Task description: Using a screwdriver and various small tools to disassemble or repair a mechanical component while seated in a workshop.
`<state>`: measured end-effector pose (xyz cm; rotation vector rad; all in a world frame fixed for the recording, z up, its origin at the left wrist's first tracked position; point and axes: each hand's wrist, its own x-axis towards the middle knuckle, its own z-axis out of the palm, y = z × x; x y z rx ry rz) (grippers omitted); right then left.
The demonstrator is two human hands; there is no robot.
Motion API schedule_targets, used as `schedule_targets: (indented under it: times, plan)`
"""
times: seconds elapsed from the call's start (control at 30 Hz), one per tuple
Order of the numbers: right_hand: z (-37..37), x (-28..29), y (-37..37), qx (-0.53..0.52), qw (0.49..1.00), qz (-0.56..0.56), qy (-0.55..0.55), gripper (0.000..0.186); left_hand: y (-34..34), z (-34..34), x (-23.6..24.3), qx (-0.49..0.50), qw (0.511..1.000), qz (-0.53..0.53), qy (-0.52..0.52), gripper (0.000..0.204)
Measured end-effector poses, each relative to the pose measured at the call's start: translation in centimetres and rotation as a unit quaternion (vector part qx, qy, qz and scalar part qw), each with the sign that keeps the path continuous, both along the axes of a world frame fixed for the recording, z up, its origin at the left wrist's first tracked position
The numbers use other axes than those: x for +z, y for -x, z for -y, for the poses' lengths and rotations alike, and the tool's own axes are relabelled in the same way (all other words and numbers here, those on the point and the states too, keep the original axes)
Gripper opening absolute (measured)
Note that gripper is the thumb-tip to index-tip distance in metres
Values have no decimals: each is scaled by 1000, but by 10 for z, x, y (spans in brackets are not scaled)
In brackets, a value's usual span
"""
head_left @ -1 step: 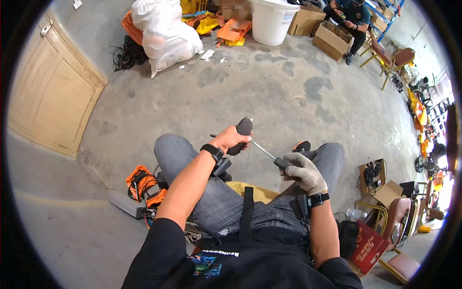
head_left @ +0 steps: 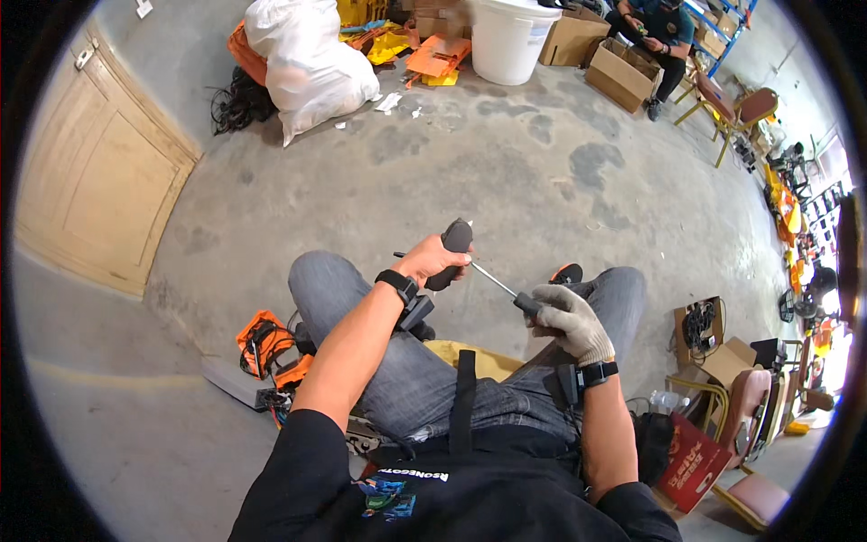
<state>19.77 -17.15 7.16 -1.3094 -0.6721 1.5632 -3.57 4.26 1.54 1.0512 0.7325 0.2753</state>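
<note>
My bare left hand (head_left: 432, 262) is closed around a dark, rounded, elongated part (head_left: 457, 238), held up above the floor between my knees. A thin dark piece sticks out to the left of that hand. My right hand (head_left: 571, 323) wears a pale knitted glove and grips the dark handle of a screwdriver (head_left: 495, 281). Its bare metal shaft slants up and left to the part at my left fingers. Whether the tip sits in a screw is too small to tell.
By my left leg lie orange parts with dark cables (head_left: 265, 343). An open box of cables (head_left: 699, 330) and a red box (head_left: 692, 465) stand to my right. Farther off are a white sack (head_left: 312, 68), a white bucket (head_left: 511, 41) and a seated person (head_left: 664, 41) behind a cardboard box.
</note>
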Motion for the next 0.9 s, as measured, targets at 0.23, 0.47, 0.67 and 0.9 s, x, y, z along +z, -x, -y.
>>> schedule_targets:
  times: [0.23,0.47,0.67,0.9]
  plan:
    - [4,-11,-13,-87,995,-47,14,46,-12,4,2,-27,1000,-3,-5,25]
    - [-2,-12,-9,-67,997,-45,7,55,3,2,7,14,999,-28,-21,26]
    - [1,-11,-12,-123,992,-22,-5,52,-1,1,9,14,999,-37,-14,26]
    - [3,-21,-17,-141,989,-39,-10,51,-2,6,9,9,999,-38,-14,25]
